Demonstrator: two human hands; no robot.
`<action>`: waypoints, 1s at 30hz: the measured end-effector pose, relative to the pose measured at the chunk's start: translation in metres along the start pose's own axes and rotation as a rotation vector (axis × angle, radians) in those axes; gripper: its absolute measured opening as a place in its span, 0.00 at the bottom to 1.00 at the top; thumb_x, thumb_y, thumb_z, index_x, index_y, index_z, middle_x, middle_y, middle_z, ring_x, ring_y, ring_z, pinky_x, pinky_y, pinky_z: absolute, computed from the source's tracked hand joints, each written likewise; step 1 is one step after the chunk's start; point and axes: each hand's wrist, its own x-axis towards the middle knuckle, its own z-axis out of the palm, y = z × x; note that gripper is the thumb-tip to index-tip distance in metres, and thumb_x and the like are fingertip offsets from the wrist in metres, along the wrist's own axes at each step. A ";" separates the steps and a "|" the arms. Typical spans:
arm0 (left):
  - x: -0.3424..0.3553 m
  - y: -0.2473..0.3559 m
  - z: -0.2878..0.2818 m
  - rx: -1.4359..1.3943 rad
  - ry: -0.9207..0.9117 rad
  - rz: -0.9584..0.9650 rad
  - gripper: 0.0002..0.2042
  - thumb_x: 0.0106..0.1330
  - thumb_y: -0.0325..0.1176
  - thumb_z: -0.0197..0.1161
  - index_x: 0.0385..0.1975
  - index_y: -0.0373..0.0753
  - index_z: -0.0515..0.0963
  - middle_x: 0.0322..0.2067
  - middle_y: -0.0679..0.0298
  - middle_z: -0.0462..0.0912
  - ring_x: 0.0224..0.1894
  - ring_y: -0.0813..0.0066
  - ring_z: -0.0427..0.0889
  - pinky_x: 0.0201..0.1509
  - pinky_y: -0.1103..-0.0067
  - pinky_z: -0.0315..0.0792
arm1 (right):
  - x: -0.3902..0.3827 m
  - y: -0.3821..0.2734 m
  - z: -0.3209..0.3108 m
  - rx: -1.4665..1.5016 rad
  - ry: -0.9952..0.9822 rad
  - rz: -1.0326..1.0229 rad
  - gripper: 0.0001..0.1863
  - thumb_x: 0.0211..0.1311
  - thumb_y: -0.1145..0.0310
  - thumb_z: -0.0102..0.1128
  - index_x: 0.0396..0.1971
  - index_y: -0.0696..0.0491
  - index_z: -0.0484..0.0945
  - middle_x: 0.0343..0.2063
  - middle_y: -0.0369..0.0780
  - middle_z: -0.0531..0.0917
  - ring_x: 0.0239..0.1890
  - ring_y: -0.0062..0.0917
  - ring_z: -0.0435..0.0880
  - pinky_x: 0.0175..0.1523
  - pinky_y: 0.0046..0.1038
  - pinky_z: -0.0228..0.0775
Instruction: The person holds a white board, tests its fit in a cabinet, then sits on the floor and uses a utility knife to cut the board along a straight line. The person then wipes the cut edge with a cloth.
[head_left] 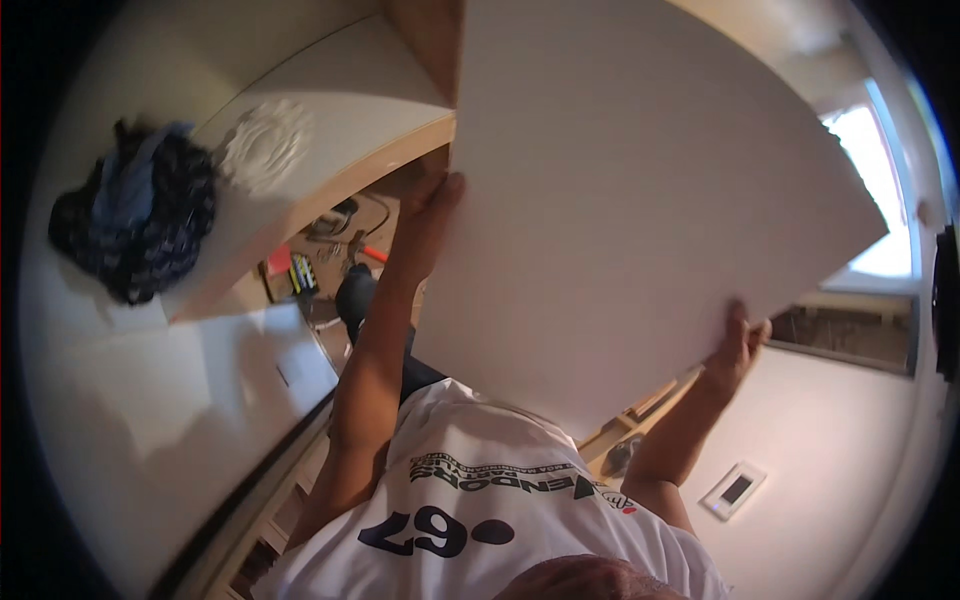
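Both hands are engaged on a single item. The left hand (437, 205) holds the left edge of a large white board (630, 200), its thumb on the near face and its fingers mostly hidden behind. The right hand (740, 345) holds the lower right edge, thumb flat on the same face, fingertips showing past the edge. The board is raised in front of the person's torso and tilted; it fills the upper middle of the view, and its upper end runs out of frame. Its lower corner lies close to the person's white shirt (490, 440), which bears dark print; contact there cannot be determined.

Left of the board is a white surface (350, 85) with a pale wood edge (365, 165). A dark patterned bundle (150, 225) with a blue strip rests there, just beside a whitish coiled item (268, 145). Below the wood edge, loose articles lie on the floor, among them a yellow-and-black item (302, 274) and an orange-red handle (375, 254); their exact kind is unclear.

At right, a bright window (880, 190) stands beyond the board. Lower down, a white panel device (735, 490) with a dark display is fixed to a pale face (830, 440).
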 end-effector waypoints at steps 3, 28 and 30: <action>0.003 0.020 -0.021 -0.032 -0.002 0.142 0.14 0.73 0.41 0.54 0.38 0.35 0.78 0.26 0.77 0.71 0.30 0.91 0.66 0.34 0.87 0.65 | 0.000 -0.043 0.030 0.021 -0.056 -0.076 0.15 0.59 0.66 0.66 0.43 0.58 0.79 0.40 0.41 0.82 0.41 0.25 0.80 0.50 0.30 0.72; -0.074 -0.028 -0.104 -0.083 0.627 0.105 0.24 0.69 0.35 0.60 0.61 0.30 0.65 0.44 0.55 0.81 0.43 0.72 0.81 0.46 0.78 0.75 | -0.017 -0.138 0.257 0.384 -0.125 -0.195 0.14 0.65 0.67 0.61 0.46 0.60 0.77 0.38 0.39 0.82 0.37 0.19 0.80 0.41 0.23 0.74; -0.053 -0.019 -0.121 -0.094 0.548 0.135 0.23 0.69 0.36 0.59 0.60 0.31 0.67 0.42 0.56 0.83 0.40 0.74 0.82 0.43 0.79 0.75 | -0.005 -0.132 0.259 0.335 -0.189 -0.318 0.13 0.66 0.68 0.59 0.46 0.60 0.76 0.36 0.39 0.82 0.37 0.18 0.79 0.40 0.22 0.74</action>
